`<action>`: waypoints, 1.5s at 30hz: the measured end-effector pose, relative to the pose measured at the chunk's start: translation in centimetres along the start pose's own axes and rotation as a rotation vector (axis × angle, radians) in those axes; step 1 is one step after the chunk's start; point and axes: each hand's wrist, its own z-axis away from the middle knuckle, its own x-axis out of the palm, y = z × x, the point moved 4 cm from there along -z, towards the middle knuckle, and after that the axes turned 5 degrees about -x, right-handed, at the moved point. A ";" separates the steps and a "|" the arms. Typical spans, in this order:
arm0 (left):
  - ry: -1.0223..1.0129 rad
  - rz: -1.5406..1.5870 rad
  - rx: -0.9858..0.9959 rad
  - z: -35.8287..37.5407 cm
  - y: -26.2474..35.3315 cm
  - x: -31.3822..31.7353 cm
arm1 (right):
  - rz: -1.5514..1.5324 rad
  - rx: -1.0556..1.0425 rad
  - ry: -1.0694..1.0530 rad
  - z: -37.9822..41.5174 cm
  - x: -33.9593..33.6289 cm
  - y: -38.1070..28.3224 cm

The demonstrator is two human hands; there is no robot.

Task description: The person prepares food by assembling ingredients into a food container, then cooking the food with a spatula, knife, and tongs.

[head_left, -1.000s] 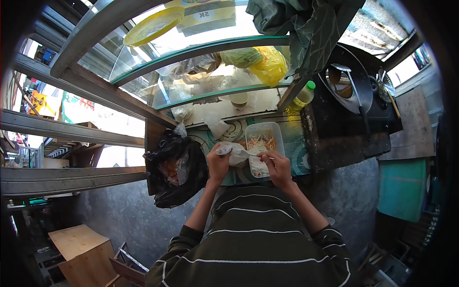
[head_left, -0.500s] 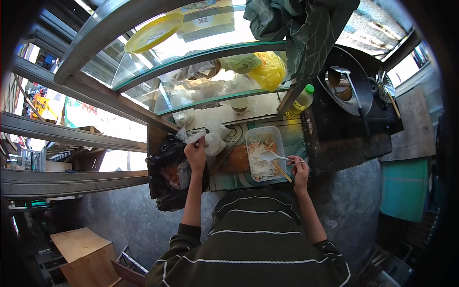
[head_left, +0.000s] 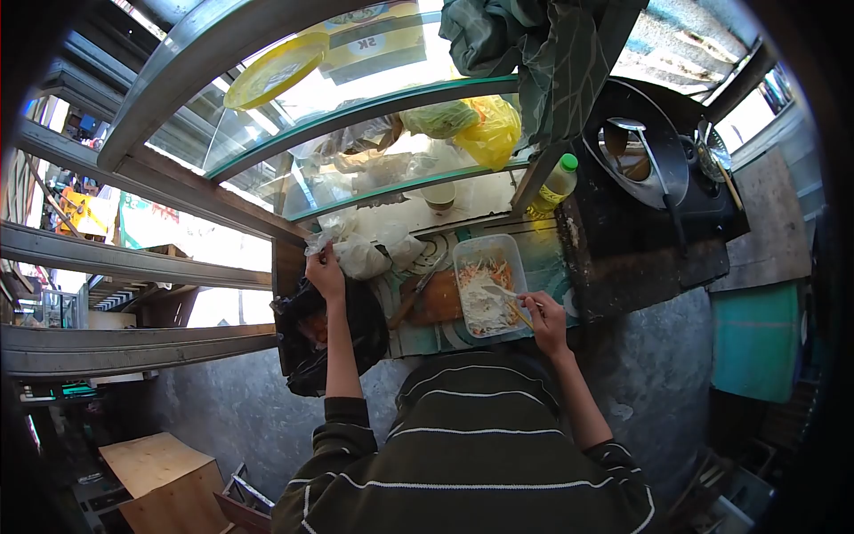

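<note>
My left hand (head_left: 326, 274) is closed, pinching the gathered top of a clear plastic bag (head_left: 360, 258) at the left of the worktop. The bag's lower part bulges with something whitish. In my right hand (head_left: 545, 320) is a white plastic spoon (head_left: 501, 290), its bowl over a clear rectangular container (head_left: 523, 267). White powder (head_left: 480, 307) and shredded orange and pale vegetables lie inside that container. A yellowish stick-like handle (head_left: 519, 313) leans there too, close to my right fingers. Left of it are a brown cutting board (head_left: 439, 300) and a knife (head_left: 412, 298).
A black plastic bag (head_left: 356, 334) sits below my left hand. Behind stands a glass display case (head_left: 374, 200) with bags and a yellow bag (head_left: 489, 133). A green-capped oil bottle (head_left: 553, 189) stands right of it, before a stove with a large wok (head_left: 658, 182).
My left hand has moved left, drawing the top of the clear bag with it. My right hand has shifted slightly left and down, and the spoon now dips toward the powder.
</note>
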 end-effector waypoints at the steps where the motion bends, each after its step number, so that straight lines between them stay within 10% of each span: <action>1: 0.003 -0.001 -0.001 -0.3 -0.4 -0.1 | 0.000 -0.002 -0.002 0.1 0.3 0.1; 7: 0.046 -0.128 -0.045 0.0 -1.3 -0.3 | -0.046 0.051 -0.025 -0.1 0.6 0.7; 14: 0.464 -0.262 0.397 6.4 7.6 -2.1 | 0.040 0.005 0.004 -1.3 0.1 0.3; 18: -0.492 0.125 -0.355 9.9 1.8 5.3 | 0.095 0.020 0.073 -1.8 0.1 -0.1; 19: -0.477 0.130 -0.357 9.9 0.7 6.6 | 0.096 0.008 0.063 -2.3 0.1 -0.3; 21: -0.435 0.577 -1.149 10.7 -2.5 9.3 | -0.031 0.063 0.103 -3.1 0.2 -0.2; 30: -0.197 0.698 -1.370 8.9 -6.1 12.8 | -0.323 -0.059 -0.034 -12.4 8.4 -3.9; 45: -0.033 0.493 -0.856 9.8 -5.3 9.3 | 0.401 -0.413 -0.266 -15.1 17.6 -6.8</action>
